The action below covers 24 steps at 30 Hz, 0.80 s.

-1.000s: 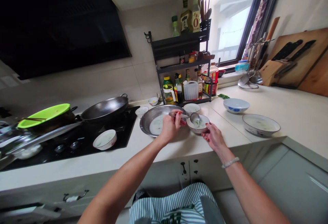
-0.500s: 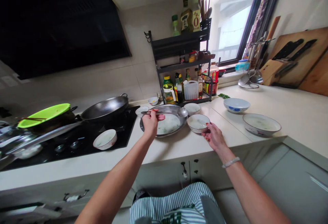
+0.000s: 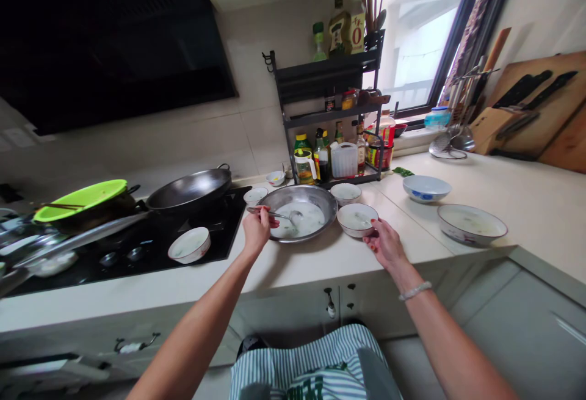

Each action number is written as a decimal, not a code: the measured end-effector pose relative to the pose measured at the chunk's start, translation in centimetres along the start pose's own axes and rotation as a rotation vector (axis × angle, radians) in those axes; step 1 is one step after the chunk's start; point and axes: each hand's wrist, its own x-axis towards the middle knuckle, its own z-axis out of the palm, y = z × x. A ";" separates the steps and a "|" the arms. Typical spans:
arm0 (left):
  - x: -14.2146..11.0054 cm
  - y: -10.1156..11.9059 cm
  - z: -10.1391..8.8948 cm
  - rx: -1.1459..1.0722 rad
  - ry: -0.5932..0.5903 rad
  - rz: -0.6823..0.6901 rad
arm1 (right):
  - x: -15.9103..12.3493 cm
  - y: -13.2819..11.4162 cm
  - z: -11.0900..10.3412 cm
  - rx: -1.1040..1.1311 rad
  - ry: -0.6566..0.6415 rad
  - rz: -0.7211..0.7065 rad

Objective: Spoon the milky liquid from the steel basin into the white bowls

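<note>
My left hand (image 3: 257,230) is closed around the handle of a metal ladle (image 3: 274,214). The ladle's bowl end dips into white liquid with green bits in a wide steel basin (image 3: 330,220). My right hand (image 3: 383,242) grips the near right side of a small white bowl (image 3: 352,227), which holds similar liquid and rests on the counter beside the basin. Behind it sits another filled small bowl (image 3: 345,193). One more small bowl (image 3: 255,196) is at the basin's left rear.
A filled bowl (image 3: 189,246) stands on the black stove's edge, near a wok (image 3: 190,191) and a green colander (image 3: 82,201). To the right are a blue-patterned bowl (image 3: 426,189) and a larger filled bowl (image 3: 471,225). A condiment rack (image 3: 329,122) stands behind the basin.
The ladle has gone from above the basin, near the small bowl, down into the liquid, as my left hand moved left and lower. My right hand keeps hold of the bowl.
</note>
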 end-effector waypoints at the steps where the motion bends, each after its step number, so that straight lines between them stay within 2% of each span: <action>1: 0.1 -0.1 0.1 -0.033 0.018 -0.045 | 0.0 0.0 0.0 0.001 0.001 0.003; 6: 1.3 -1.1 0.0 -0.121 0.121 -0.196 | 0.0 -0.1 0.0 -0.006 -0.005 0.006; 13: 1.8 -1.5 -0.3 -0.156 0.136 -0.233 | -0.1 -0.1 0.1 0.001 0.004 0.003; 24: 1.8 -0.7 -0.3 -0.249 0.165 -0.288 | -0.1 -0.2 0.2 0.000 0.004 0.000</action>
